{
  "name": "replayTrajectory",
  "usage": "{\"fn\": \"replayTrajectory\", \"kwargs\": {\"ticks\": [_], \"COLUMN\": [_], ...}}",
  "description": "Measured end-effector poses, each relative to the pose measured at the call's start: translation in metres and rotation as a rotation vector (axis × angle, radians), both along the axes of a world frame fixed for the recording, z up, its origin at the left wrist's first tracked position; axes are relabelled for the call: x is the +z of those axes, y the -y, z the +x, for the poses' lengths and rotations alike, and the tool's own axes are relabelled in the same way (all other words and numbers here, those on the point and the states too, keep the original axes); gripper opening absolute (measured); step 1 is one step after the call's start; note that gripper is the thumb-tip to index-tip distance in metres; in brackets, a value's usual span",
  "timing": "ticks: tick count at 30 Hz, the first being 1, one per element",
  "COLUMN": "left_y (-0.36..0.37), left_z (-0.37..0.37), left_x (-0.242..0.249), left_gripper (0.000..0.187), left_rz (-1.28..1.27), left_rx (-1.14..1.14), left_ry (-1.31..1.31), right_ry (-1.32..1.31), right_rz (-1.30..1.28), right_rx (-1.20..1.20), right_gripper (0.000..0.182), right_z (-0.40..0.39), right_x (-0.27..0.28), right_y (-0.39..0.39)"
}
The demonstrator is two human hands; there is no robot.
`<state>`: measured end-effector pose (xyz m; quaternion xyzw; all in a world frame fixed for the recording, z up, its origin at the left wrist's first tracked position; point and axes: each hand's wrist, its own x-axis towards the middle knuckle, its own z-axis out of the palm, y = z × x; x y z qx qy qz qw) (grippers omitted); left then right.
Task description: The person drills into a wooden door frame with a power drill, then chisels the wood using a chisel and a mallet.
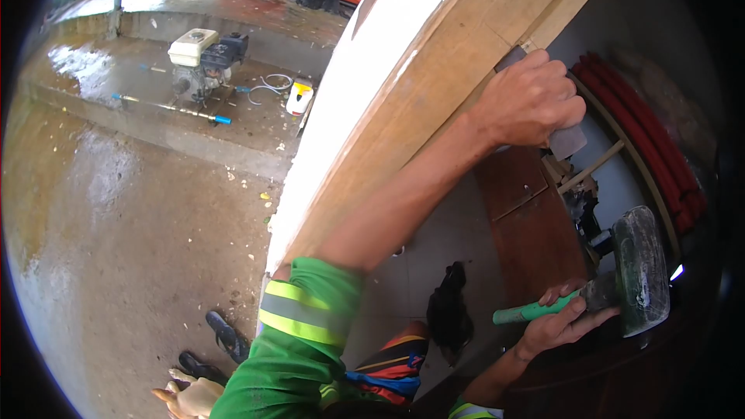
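My left hand (531, 101) is closed in a fist against the edge of a wooden door frame (434, 70). From beneath the fist sticks out a flat grey plate-like piece (569, 142); the gripped part is hidden by the fingers. Lower right, my right hand (555, 326) holds a mallet by its green handle (535, 310), close to the head. The mallet's big dark head (642, 271) is dusty and points right. The left forearm, in a green sleeve with reflective bands, crosses in front of the frame.
Left of the frame, a small engine (206, 62) stands on a wet concrete step near a white bottle (299, 98). Slippers (225, 335) and a tan dog (194, 399) are below. Inside are a brown cabinet (528, 225), red tubes (644, 143) and a black animal (450, 314) on the floor.
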<state>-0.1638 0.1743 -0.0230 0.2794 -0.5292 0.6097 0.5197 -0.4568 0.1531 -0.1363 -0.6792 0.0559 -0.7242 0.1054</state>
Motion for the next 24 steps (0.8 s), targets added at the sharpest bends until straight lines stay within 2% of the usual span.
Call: {"fn": "replayTrajectory", "kwargs": {"ticks": [7,10,12,15,16,18,20,21,23,24], "left_y": [0.005,0.001,0.001,0.003,0.003,0.002,-0.001,-0.003,-0.002,-0.001], "left_z": [0.003,0.001,0.001,0.000,-0.001,-0.002,-0.004,-0.002,-0.001,-0.001], "left_x": [0.002,0.002,0.003,0.004,0.003,0.003,0.001,0.007,0.005,0.004], "left_gripper": [0.015,0.015,0.016,0.017,0.017,0.017,0.017,0.017,0.016,0.016], "left_rz": [-0.034,-0.031,-0.028,-0.047,-0.028,0.011,-0.037,-0.074,-0.034,-0.013], "left_rx": [-0.072,-0.091,-0.115,-0.146,-0.121,-0.069,-0.212,-0.274,-0.241,-0.226], "left_ry": [-0.019,-0.053,-0.069,-0.081,-0.083,-0.079,-0.101,-0.095,-0.084,-0.079], "right_ry": [0.000,-0.009,0.020,-0.090,-0.225,-0.298,-0.193,-0.091,0.108,0.154], "right_rz": [-0.052,-0.267,-0.334,-0.426,-0.389,-0.313,-0.243,-0.183,-0.183,-0.232], "right_rx": [-0.012,0.038,0.071,-0.027,-0.209,-0.370,-0.324,-0.203,0.048,0.112], "right_gripper": [0.075,0.066,0.053,0.041,0.054,0.069,0.071,0.057,0.043,0.048], "right_z": [0.012,0.026,0.032,0.049,0.053,0.049,0.040,0.038,0.035,0.032], "right_x": [0.003,0.014,0.019,0.019,0.011,0.003,0.011,0.019,0.037,0.041], "right_y": [-0.002,-0.009,-0.011,0.007,0.025,0.033,0.020,0.010,-0.014,-0.020]}}
